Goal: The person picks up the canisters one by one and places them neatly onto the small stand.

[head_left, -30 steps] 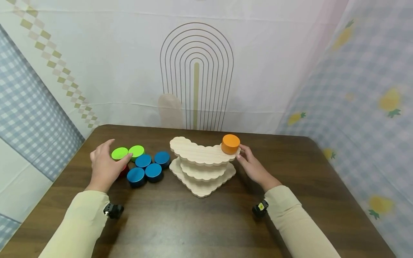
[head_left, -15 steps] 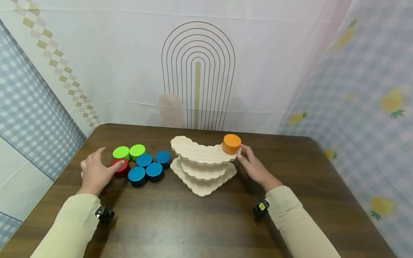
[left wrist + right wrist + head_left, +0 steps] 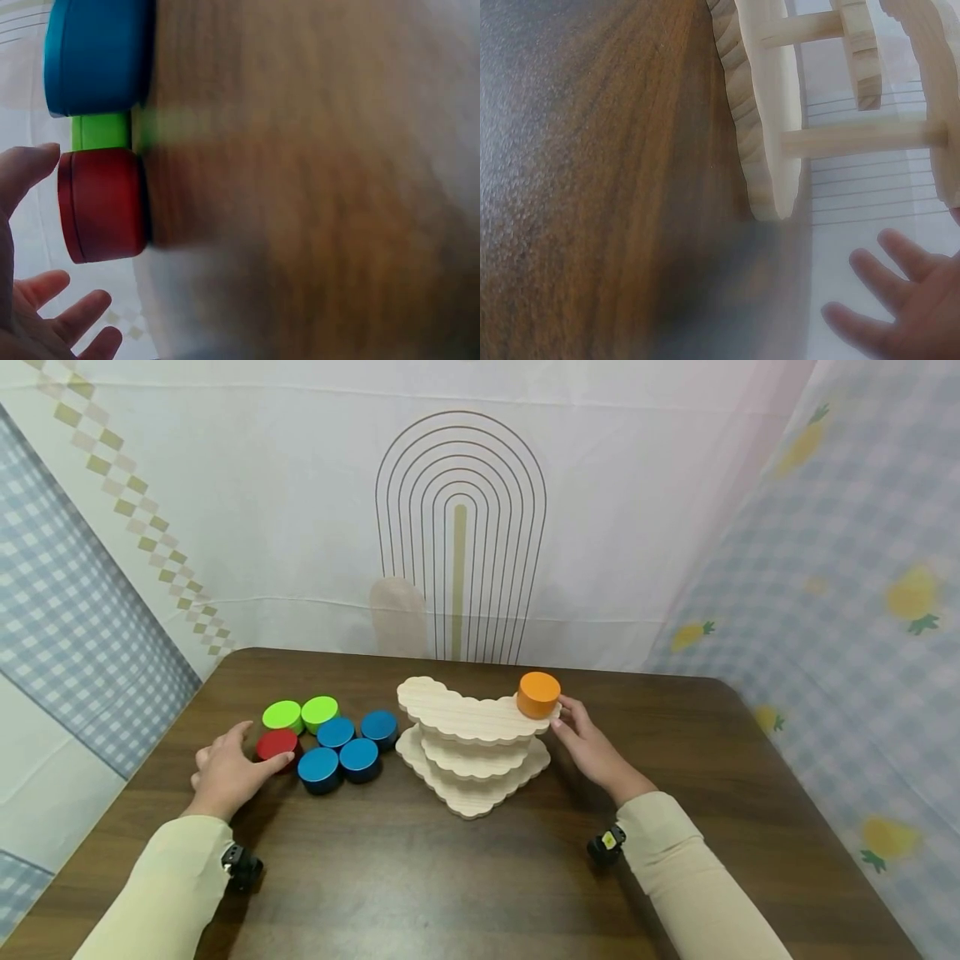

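In the head view my left hand reaches around a red cylinder, thumb on its near side and fingers on the far left. The left wrist view has the thumb and spread fingers apart from the red cylinder. My right hand is at the right end of a tiered pale wooden stand, its thumb at the top board's scalloped edge. On that end rests an orange cylinder, close to the fingertips. Loose, spread fingers show in the right wrist view; the contact point is mostly out of sight.
Two green cylinders stand behind the red one. Several blue cylinders are grouped between it and the stand. All are on a dark wooden table, with a white cloth hanging behind and checked cloths at the sides.
My left hand has moved back from the green cylinders, leftward and toward me, then come down around the red cylinder. The right hand, stand and orange cylinder keep their places.
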A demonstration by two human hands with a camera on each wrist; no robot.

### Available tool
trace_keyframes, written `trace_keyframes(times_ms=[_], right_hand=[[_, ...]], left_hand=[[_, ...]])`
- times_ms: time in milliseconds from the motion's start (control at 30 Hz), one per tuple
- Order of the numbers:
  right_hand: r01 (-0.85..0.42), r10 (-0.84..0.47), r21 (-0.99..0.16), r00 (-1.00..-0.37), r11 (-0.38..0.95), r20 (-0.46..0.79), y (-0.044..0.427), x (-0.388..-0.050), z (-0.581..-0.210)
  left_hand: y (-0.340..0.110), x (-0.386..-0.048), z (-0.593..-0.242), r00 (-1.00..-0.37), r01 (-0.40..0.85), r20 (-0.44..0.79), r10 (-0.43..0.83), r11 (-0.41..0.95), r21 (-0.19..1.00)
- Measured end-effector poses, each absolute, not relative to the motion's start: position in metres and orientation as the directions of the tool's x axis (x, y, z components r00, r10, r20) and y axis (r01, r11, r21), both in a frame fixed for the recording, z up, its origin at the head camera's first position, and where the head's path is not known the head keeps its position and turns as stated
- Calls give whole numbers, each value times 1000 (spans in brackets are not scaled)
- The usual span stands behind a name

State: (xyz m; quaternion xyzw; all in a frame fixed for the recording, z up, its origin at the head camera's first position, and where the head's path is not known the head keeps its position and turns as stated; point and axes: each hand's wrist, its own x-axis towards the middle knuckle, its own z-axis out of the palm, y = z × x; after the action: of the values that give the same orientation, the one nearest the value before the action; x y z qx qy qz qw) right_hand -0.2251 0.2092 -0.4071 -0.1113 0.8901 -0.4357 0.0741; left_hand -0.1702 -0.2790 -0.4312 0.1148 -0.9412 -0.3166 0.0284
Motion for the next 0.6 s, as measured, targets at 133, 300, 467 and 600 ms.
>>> trace_keyframes(times_ms=[133,300,467,600], right_hand=[[-140,-269,-796,-963,588,-29,209,-226,-407],[-146,-272,-798,-962,585,-23,210,-226,-408],[-141,-265,-793,-964,593,-27,210,-226,-408],[-128,-260,-794,-965,594,-39,210,-226,-408]], left_hand=[[-281,-172,-433,-975,-205,-48,-219,781,591],[-282,-174,-436,-972,-232,-107,-210,772,591],[-281,-177,-439,-972,-229,-101,-210,781,582],[-280,-178,-440,-970,-237,-95,-224,783,575]])
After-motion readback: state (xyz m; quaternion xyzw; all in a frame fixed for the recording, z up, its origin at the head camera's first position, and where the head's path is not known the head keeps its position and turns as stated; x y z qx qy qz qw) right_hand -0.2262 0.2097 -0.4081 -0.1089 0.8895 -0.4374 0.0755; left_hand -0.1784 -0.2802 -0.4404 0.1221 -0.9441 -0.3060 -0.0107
